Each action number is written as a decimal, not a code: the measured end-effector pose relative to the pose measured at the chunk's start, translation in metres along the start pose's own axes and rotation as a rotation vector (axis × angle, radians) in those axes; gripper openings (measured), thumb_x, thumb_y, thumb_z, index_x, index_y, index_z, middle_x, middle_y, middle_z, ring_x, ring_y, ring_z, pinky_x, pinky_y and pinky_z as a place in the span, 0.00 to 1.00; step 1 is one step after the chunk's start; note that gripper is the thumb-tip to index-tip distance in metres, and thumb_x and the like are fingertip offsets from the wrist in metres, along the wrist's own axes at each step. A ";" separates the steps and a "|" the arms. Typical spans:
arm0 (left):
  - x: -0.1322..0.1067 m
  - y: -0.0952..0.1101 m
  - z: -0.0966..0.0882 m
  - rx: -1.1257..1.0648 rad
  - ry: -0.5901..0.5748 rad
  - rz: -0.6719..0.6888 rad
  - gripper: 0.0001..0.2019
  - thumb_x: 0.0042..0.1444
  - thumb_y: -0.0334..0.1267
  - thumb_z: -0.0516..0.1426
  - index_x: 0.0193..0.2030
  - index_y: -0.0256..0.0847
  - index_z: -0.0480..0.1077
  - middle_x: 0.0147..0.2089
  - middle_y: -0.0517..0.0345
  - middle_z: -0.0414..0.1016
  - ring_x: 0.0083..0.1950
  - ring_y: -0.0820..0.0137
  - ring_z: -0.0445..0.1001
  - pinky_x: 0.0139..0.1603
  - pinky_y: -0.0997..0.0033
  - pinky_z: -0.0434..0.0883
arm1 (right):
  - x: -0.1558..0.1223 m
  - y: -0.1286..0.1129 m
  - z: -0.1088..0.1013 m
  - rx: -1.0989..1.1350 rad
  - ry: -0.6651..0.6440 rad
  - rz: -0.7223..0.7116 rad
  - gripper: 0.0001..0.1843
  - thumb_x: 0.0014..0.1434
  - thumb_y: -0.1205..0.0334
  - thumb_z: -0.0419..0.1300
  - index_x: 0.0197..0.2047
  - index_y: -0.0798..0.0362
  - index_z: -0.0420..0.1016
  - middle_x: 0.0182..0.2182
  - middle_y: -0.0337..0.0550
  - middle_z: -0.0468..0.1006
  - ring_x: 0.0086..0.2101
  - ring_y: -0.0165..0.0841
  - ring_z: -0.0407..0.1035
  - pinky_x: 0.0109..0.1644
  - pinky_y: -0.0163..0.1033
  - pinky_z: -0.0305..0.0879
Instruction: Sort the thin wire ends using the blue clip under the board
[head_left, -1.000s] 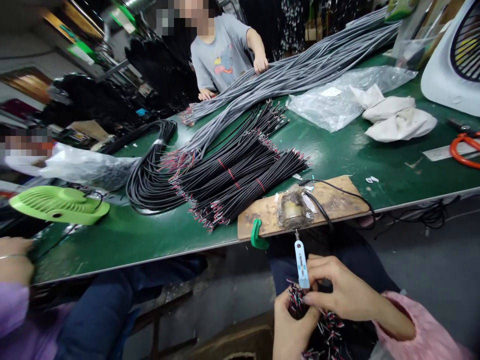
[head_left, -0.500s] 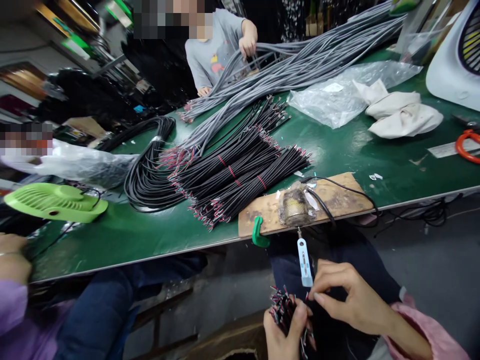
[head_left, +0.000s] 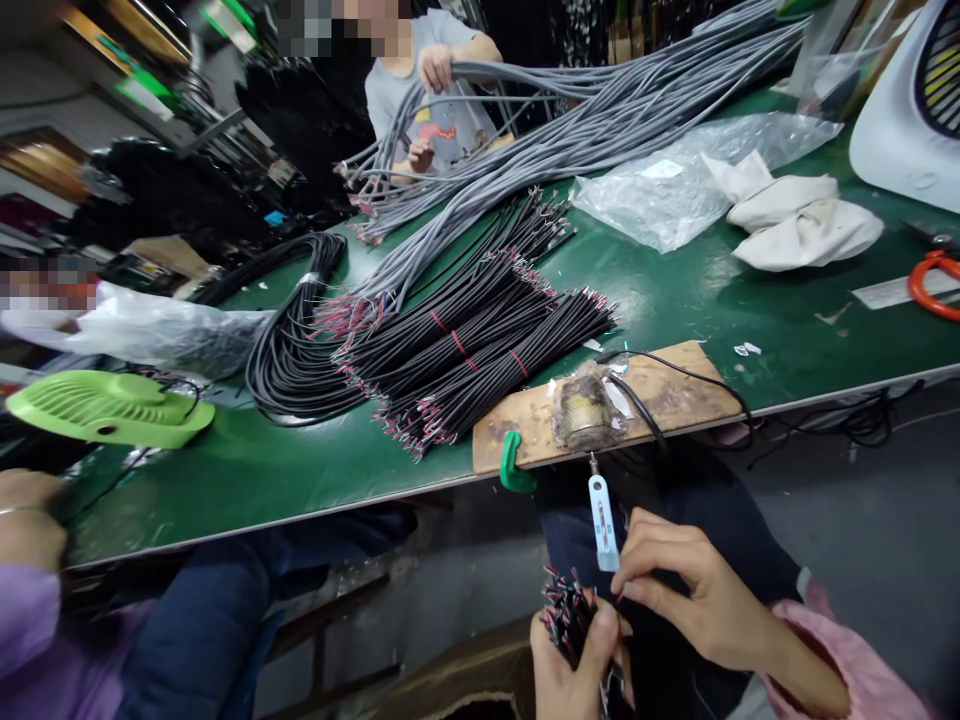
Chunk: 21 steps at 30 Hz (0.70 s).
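My left hand [head_left: 574, 665] is closed around a bunch of short black cables [head_left: 568, 607], whose red, white and dark wire ends stick up above the thumb. Just to its right, the thumb and forefinger of my right hand [head_left: 670, 580] pinch a small wire end, mostly hidden by the fingertips. Close above those fingertips is a light-blue clip [head_left: 602, 525]. This clip sits on the shaft of a small motor [head_left: 585, 412], wrapped in clear film on a wooden board [head_left: 675, 385]. A green clamp [head_left: 514, 465] grips the board's front edge.
Banded black cable bundles [head_left: 480, 340] lie on the green table [head_left: 225, 480], with long grey cables [head_left: 600, 120] behind them. Right of these are a plastic bag [head_left: 660, 190], a white cloth [head_left: 810, 225] and orange-handled scissors [head_left: 934, 285]. A green fan [head_left: 112, 405] stands left. Co-workers sit opposite and left.
The co-worker opposite has raised a hand with grey cables and shifted their ends left. My hands have barely moved and keep their grips. The view has shifted slightly.
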<state>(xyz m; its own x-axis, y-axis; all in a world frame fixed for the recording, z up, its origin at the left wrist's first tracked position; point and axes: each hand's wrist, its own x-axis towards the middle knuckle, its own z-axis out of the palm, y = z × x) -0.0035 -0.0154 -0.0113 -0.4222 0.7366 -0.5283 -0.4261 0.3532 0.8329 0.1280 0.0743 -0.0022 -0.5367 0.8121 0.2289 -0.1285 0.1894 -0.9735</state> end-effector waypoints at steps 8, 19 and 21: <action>0.001 0.003 0.007 -0.078 0.022 0.038 0.23 0.35 0.46 0.73 0.28 0.41 0.65 0.10 0.70 0.66 0.09 0.82 0.60 0.11 0.86 0.59 | -0.001 -0.009 0.011 -0.096 0.020 0.072 0.11 0.68 0.66 0.50 0.35 0.52 0.70 0.32 0.44 0.73 0.35 0.37 0.67 0.40 0.41 0.62; 0.000 0.007 0.005 -0.043 0.074 0.022 0.27 0.34 0.50 0.73 0.28 0.40 0.62 0.14 0.62 0.73 0.09 0.78 0.64 0.10 0.82 0.64 | 0.000 -0.008 0.010 -0.045 0.069 0.051 0.06 0.63 0.66 0.59 0.36 0.54 0.77 0.30 0.43 0.76 0.33 0.35 0.67 0.41 0.41 0.61; 0.000 0.010 0.006 -0.031 0.055 0.014 0.26 0.34 0.50 0.73 0.26 0.40 0.62 0.13 0.63 0.72 0.10 0.78 0.64 0.11 0.82 0.64 | 0.003 -0.010 0.011 -0.034 0.078 0.059 0.08 0.63 0.66 0.58 0.33 0.55 0.77 0.28 0.43 0.75 0.32 0.35 0.66 0.39 0.40 0.60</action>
<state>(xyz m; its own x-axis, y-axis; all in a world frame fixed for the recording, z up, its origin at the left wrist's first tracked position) -0.0030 -0.0084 -0.0024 -0.4714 0.7084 -0.5253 -0.4439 0.3241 0.8354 0.1185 0.0683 0.0082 -0.4760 0.8626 0.1714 -0.0696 0.1574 -0.9851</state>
